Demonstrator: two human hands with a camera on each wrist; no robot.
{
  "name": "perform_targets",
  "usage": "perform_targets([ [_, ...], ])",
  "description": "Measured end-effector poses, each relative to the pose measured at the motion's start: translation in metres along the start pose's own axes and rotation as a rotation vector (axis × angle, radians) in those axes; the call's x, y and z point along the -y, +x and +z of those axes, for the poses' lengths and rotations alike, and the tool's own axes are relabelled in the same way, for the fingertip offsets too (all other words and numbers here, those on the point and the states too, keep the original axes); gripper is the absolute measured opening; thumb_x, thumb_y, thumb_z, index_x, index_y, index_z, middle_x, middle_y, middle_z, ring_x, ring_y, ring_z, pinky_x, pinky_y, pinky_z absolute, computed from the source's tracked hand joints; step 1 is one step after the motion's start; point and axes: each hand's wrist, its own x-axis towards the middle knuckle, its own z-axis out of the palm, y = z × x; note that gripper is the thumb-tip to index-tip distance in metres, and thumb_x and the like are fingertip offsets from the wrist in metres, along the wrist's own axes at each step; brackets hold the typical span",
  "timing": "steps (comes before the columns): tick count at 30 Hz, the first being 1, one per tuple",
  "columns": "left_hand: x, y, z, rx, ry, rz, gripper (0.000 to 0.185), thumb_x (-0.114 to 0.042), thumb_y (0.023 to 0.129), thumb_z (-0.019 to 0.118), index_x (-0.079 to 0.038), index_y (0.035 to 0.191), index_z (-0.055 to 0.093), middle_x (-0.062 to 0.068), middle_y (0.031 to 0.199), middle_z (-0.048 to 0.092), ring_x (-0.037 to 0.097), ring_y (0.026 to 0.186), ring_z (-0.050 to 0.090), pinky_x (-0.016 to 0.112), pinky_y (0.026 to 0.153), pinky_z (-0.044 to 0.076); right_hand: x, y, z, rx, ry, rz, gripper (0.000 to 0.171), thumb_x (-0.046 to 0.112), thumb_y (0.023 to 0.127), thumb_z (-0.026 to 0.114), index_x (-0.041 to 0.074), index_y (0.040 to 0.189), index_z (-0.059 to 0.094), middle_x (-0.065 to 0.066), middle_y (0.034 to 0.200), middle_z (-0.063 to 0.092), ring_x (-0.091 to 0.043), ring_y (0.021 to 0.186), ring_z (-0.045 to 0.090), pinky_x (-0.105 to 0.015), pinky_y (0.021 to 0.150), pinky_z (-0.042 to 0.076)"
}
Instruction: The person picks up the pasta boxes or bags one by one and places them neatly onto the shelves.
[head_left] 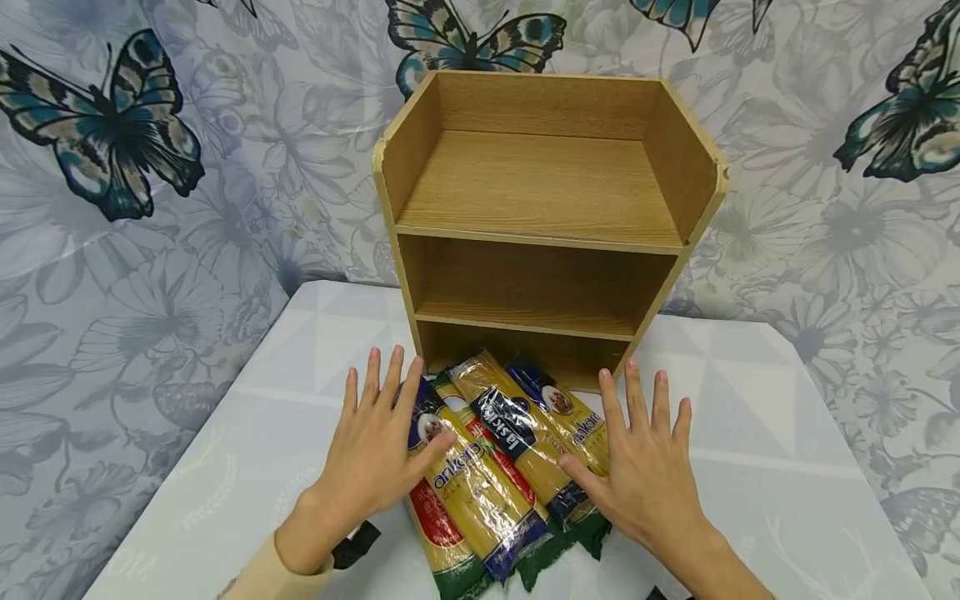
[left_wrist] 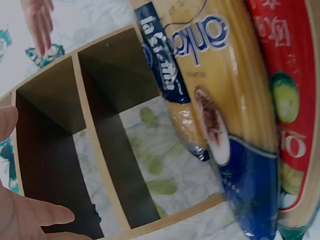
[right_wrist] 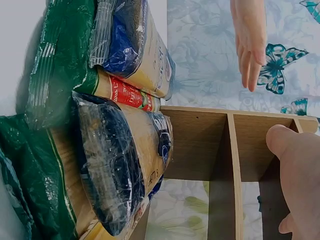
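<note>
Several packs of spaghetti lie in a pile on the white table, in front of a small wooden shelf (head_left: pixel 547 187). On top is a yellow and blue spaghetti pack (head_left: pixel 480 479); beside it lies one with a dark blue label (head_left: pixel 517 425). Red and green packs (head_left: pixel 442 533) show underneath. My left hand (head_left: pixel 378 446) hovers at the pile's left side, fingers spread, thumb over the top pack. At the right side my right hand (head_left: pixel 645 467) is spread likewise, its thumb near the packs. Neither hand grips anything; whether the thumbs touch the packs I cannot tell.
The shelf has three levels, its lowest opening right behind the packs. A floral cloth with butterflies (head_left: pixel 112 125) hangs behind the table (head_left: pixel 757 467). A black strap (head_left: pixel 356 546) crosses my left wrist.
</note>
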Motion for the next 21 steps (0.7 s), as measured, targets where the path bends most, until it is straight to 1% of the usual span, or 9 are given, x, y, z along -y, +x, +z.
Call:
perform_targets([
  [3,0.001,0.003,-0.004,-0.020,-0.013,0.006,0.099,-0.072,0.095,0.047,-0.005,0.162,0.020,0.019,0.167,0.009,0.037,0.153,-0.007,0.063,0.120,0.000,0.000,0.000,0.000,-0.002,0.004,0.001,0.114,0.069,0.083,0.066,0.010,0.164,0.013,-0.024,0.167,0.008,-0.058,0.147,0.005,-0.079,0.110,0.003],
  [6,0.004,0.007,-0.008,-0.042,-0.025,0.011,0.099,-0.071,0.096,0.047,-0.004,0.162,0.018,0.020,0.167,0.008,0.037,0.153,-0.008,0.063,0.120,-0.001,-0.001,0.000,-0.001,0.002,0.005,0.001,0.112,0.073,0.085,0.061,0.010,0.164,0.013,-0.022,0.167,0.006,-0.058,0.147,0.006,-0.080,0.109,0.007],
  [8,0.005,0.010,-0.011,-0.053,-0.033,0.010,0.099,-0.070,0.096,0.047,-0.003,0.162,0.017,0.020,0.168,0.008,0.037,0.153,-0.007,0.062,0.120,-0.001,-0.001,0.000,-0.002,0.011,0.015,0.004,0.111,0.074,0.086,0.059,0.010,0.164,0.013,-0.021,0.168,0.004,-0.057,0.148,0.002,-0.079,0.110,0.007],
  [10,0.006,0.013,-0.014,-0.072,-0.043,0.005,0.100,-0.070,0.096,0.048,-0.003,0.162,0.016,0.021,0.167,0.009,0.037,0.153,-0.006,0.062,0.120,-0.001,-0.002,0.000,-0.003,0.016,0.027,0.005,0.111,0.073,0.087,0.060,0.010,0.164,0.012,-0.020,0.168,0.002,-0.054,0.148,0.000,-0.079,0.109,0.008],
  [13,0.006,0.020,-0.021,-0.110,-0.052,0.009,0.102,-0.070,0.095,0.049,-0.001,0.162,0.014,0.021,0.167,0.012,0.036,0.154,-0.005,0.061,0.121,0.000,-0.003,0.000,-0.004,0.021,0.048,0.007,0.111,0.070,0.086,0.064,0.010,0.164,0.012,-0.019,0.168,0.003,-0.053,0.149,-0.001,-0.080,0.109,0.010],
  [16,0.004,0.030,-0.028,-0.147,-0.061,0.033,0.104,-0.070,0.094,0.050,0.000,0.162,0.013,0.022,0.167,0.014,0.036,0.154,-0.004,0.061,0.121,0.000,-0.004,0.000,-0.004,0.031,0.062,0.010,0.111,0.069,0.086,0.065,0.010,0.164,0.012,-0.019,0.168,0.003,-0.054,0.149,0.002,-0.080,0.108,0.014],
  [18,0.003,0.036,-0.034,-0.171,-0.066,0.049,0.105,-0.071,0.095,0.049,0.000,0.162,0.011,0.021,0.167,0.014,0.036,0.154,-0.004,0.061,0.121,0.000,-0.004,0.000,-0.003,0.039,0.078,0.014,0.111,0.069,0.086,0.064,0.010,0.164,0.012,-0.019,0.168,0.003,-0.054,0.149,0.003,-0.080,0.108,0.014],
  [21,0.002,0.045,-0.042,-0.214,-0.074,0.056,0.105,-0.073,0.095,0.045,0.000,0.162,0.008,0.020,0.167,0.012,0.035,0.154,-0.003,0.061,0.121,0.001,-0.005,0.000,-0.002,0.053,0.102,0.020,0.112,0.067,0.087,0.066,0.011,0.165,0.009,-0.020,0.168,0.004,-0.055,0.148,0.004,-0.080,0.108,0.013],
])
